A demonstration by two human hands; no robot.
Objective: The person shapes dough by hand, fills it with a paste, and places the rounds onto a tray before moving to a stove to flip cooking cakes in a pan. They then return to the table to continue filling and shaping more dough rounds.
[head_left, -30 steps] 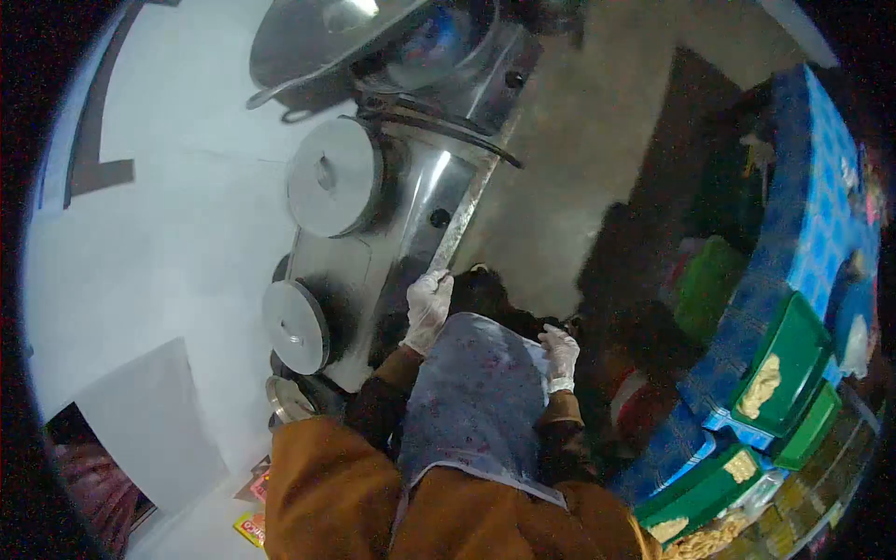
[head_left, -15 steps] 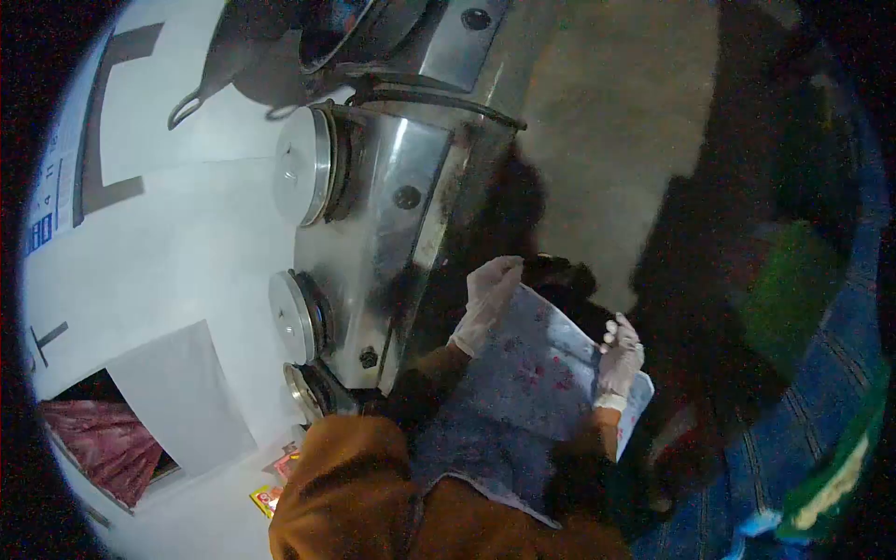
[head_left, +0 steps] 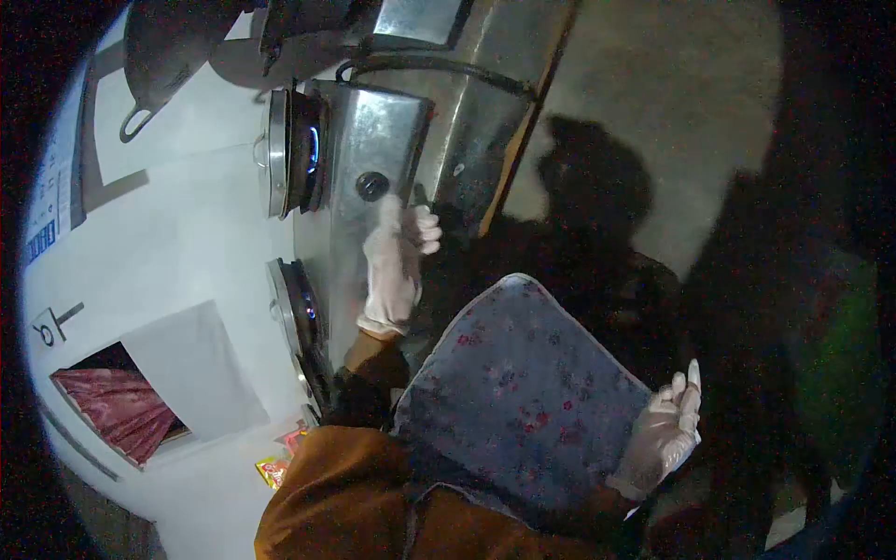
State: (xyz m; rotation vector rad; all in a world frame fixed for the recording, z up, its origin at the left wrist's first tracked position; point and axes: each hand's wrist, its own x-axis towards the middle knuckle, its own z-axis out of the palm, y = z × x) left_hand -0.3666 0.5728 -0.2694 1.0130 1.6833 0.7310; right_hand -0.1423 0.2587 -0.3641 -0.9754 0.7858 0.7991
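My left hand, in a pale thin glove, is just below a black knob on the steel stove. Its thumb points at the knob and its other fingers are curled, apart from the thumb; nothing shows between them. Whether the thumb touches the knob is unclear. A grey-blue cloth with red flowers spreads out in front of my body. By its right corner is my gloved right hand, palm turned up, fingers loosely apart and holding nothing visible.
A lidded pot sits over a blue flame, with a second lidded pot over another flame nearby. A black hose crosses the stove's far side. Dark pans, a red curtain and small packets are at the left.
My left hand has left the cloth's edge and moved to the stove knob. My right hand has opened and shifted outward and down. The view has shifted, and blue flames now show under the pots.
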